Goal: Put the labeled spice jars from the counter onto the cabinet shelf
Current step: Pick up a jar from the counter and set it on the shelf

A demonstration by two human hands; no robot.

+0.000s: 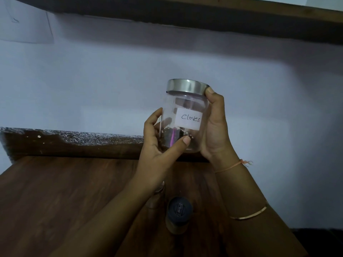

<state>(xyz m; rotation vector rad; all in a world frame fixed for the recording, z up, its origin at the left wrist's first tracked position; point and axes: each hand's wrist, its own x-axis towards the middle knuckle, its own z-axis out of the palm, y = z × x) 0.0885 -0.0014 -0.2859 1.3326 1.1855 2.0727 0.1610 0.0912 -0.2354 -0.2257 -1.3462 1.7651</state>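
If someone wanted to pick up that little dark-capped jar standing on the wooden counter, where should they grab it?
Probably from straight above, fingers closing around the dark-capped jar just under its round cap. It stands upright, so the cap faces up and its sides are free, though another jar stands close on its left. Both the left hand and the right hand are busy holding the cloves jar.

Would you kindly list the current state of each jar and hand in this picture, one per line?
Cloves jar: lifted off the counter, upright, metal lid on, label facing the camera, nearly empty.
Left hand: gripping the jar's lower left side.
Right hand: gripping the jar's right side, thumb at the lid.
Dark-capped jar: standing on the wooden counter, capped.
Jar behind left forearm: mostly hidden, standing.
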